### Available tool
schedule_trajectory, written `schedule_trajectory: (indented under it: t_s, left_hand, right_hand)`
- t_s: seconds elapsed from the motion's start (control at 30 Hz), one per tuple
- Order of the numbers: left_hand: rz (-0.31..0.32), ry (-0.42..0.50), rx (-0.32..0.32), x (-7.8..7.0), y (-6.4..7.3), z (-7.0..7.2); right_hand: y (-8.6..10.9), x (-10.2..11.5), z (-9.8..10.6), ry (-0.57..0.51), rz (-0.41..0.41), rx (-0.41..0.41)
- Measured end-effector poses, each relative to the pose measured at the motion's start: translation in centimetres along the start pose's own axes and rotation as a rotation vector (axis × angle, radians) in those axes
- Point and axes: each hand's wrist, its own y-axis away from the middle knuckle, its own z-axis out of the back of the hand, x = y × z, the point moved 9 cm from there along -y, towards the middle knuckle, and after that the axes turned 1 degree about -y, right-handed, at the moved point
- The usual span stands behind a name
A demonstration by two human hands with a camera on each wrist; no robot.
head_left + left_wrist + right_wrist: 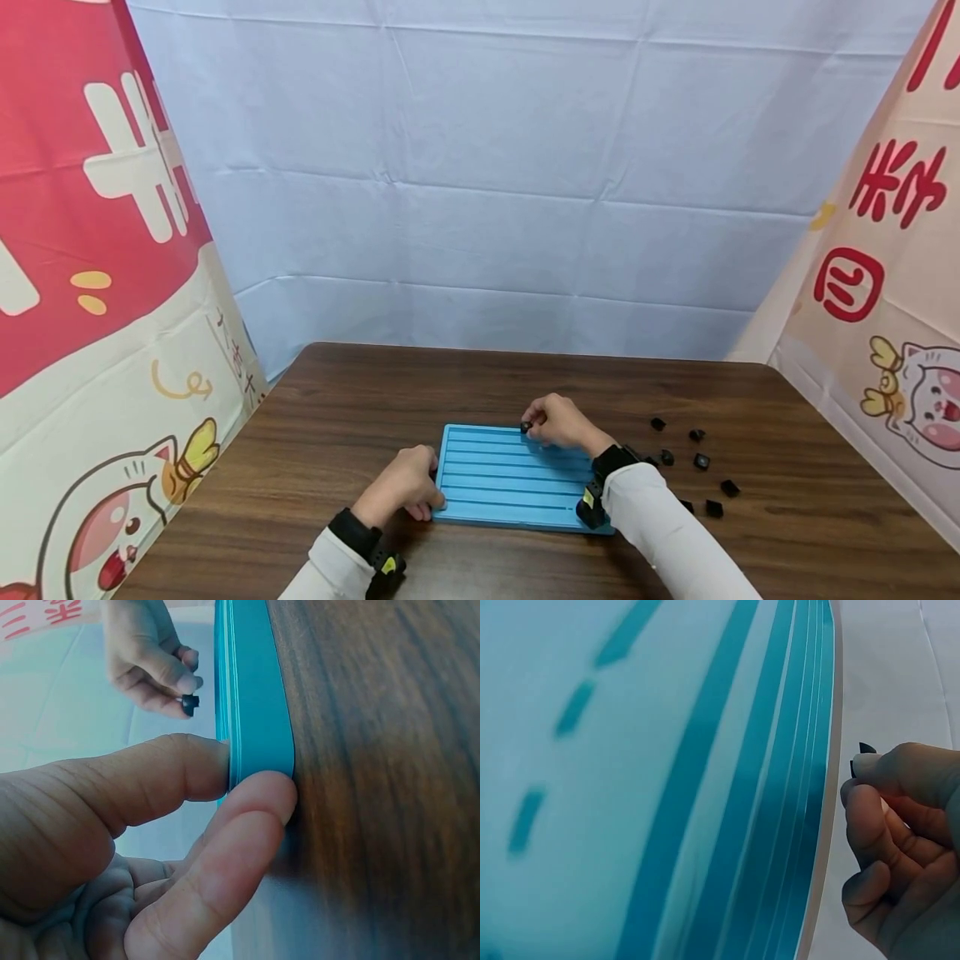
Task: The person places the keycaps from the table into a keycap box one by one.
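A shallow blue tray point(510, 482) with long parallel grooves lies on the table. My left hand point(408, 482) pinches its left end; up close in the left wrist view, thumb and finger point(255, 862) press on either side of the tray's rim point(259, 690). Above the tray's far edge, my right hand point(558, 422) pinches a small black keycap point(525, 427) between thumb and fingertips. The same keycap point(190, 703) shows in the left wrist view. From the right wrist, most of the keycap point(867, 748) is hidden behind the thumb.
Several loose black keycaps point(701, 461) are scattered on the brown wooden table point(360, 400) to the right of the tray, some partly hidden by the right forearm. A pale blue cloth point(480, 233) hangs behind the table, with printed banners point(877, 333) at both sides.
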Motion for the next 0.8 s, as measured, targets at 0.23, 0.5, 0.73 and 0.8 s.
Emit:
schedule_trajectory:
  t_s: [0.23, 0.5, 0.73, 0.8]
  left_hand:
    - [0.01, -0.002, 0.004, 0.1, -0.1, -0.1]
    - [0.018, -0.002, 0.006, 0.1, -0.2, -0.1]
    - [0.02, -0.002, 0.011, 0.1, -0.2, -0.1]
    - [0.026, -0.001, 0.012, 0.2, -0.3, -0.1]
  right_hand:
    - [-0.9, 0.7, -1.1, -0.035, -0.019, 0.019]
    - [-1.9, 1.5, -2.1, -0.075, -0.031, 0.046]
    - [-2.6, 2.1, -3.2, -0.077, -0.041, 0.071]
    - [-2.8, 2.3, -3.4, -0.072, -0.035, 0.075]
